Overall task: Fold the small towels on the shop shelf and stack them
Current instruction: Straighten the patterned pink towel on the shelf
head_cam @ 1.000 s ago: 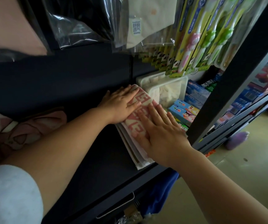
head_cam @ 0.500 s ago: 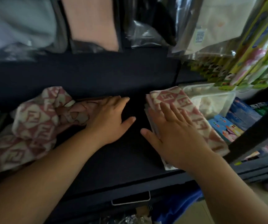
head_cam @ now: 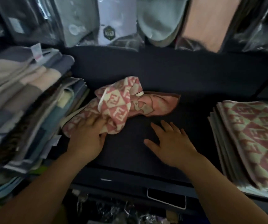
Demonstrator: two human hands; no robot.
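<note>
**While one towel lies crumpled, a folded pile waits at the right**

Because the job is to fold and then stack, the layout reads as a small workstation. Unfolded cloth sits at the middle left of the frame, bare dark shelf [head_cam: 162, 70] lies in the centre, and finished pieces sit at the right edge.

The left hand [head_cam: 88, 135] is on the near lower corner of the crumpled towel [head_cam: 117, 107]. Its fingers lie over the cloth and the thumb sits at the hem, so it appears to be pinching the fabric, probably to drag it onto the open patch. Motion blur softens the fingertips.

The right hand [head_cam: 170, 143] is well apart from the left, with its fingers straight and spread, and it holds nothing. It hovers over or rests on the bare shelf just right of the towel, and I cannot tell which. It looks placed to catch a far corner and spread the cloth flat.

The crumpled towel is pink and cream with a repeating blocky diamond pattern. It is bunched into a loose heap, one flap trails toward the centre, and a small white label [head_cam: 139, 94] pokes out near the top.

The folded stack [head_cam: 256, 139] has the same pattern and lies flat with its layered edges roughly aligned. That suggests several towels are already done.

At the left a taller pile of mixed cloths [head_cam: 25, 102] leans beside the heap. Bagged goods [head_cam: 207, 21] hang along the top of the frame.
</note>
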